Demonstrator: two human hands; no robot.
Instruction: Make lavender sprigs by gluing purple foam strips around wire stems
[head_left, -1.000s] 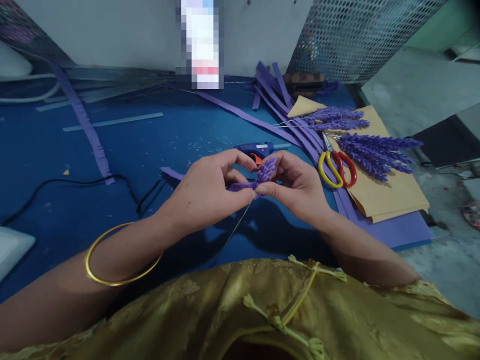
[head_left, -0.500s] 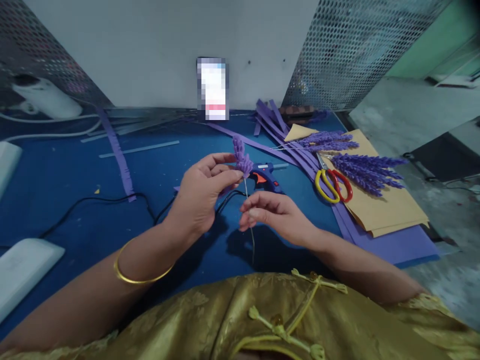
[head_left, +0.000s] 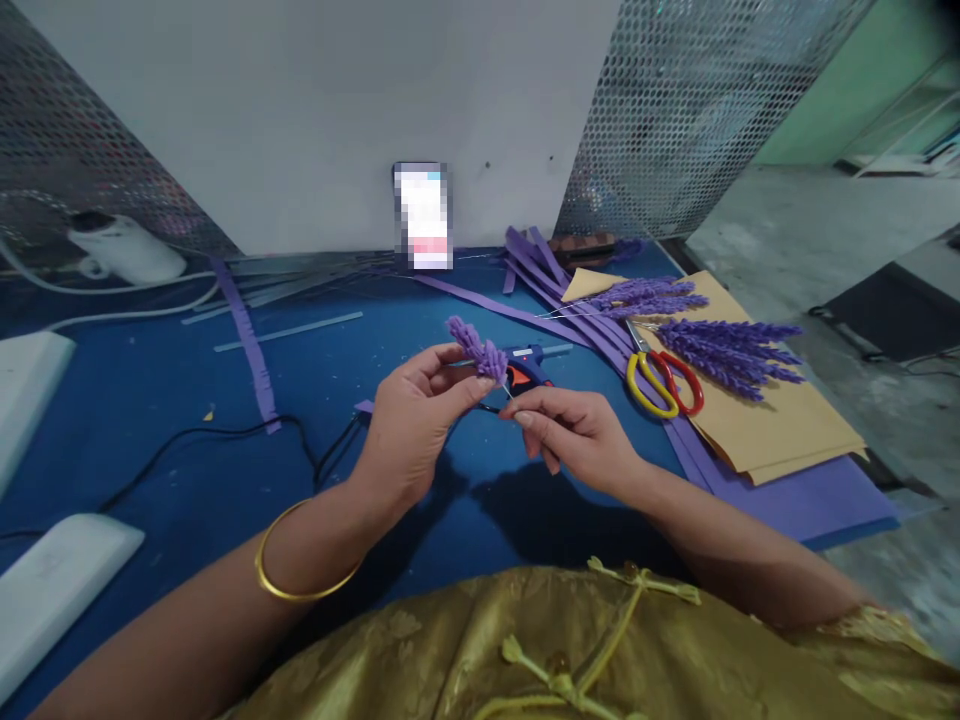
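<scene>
A purple paper lavender flower (head_left: 480, 350) is held above the blue table, its tip tilted up and to the left. My left hand (head_left: 420, 405) pinches the base of the bloom between thumb and fingers. Below it, my right hand (head_left: 566, 425) has its thumb and forefinger closed on the thin wire stem (head_left: 509, 393); the stem's lower end is hidden by that hand. Just behind the flower lies a blue hot glue gun (head_left: 529, 368) with an orange trigger, partly covered by my hands.
Scissors (head_left: 652, 385) with yellow and red handles, finished lavender stems (head_left: 731, 350), brown paper (head_left: 787, 430) and purple strips (head_left: 540, 265) lie right. A fringed purple strip (head_left: 251, 345), black cable (head_left: 202, 430) and white block (head_left: 67, 570) are left. A phone (head_left: 424, 215) leans at the back.
The flower has tilted from nearly upright to leaning left. My right hand has moved up the stem, closer to my left hand, and its fingers have closed on the wire.
</scene>
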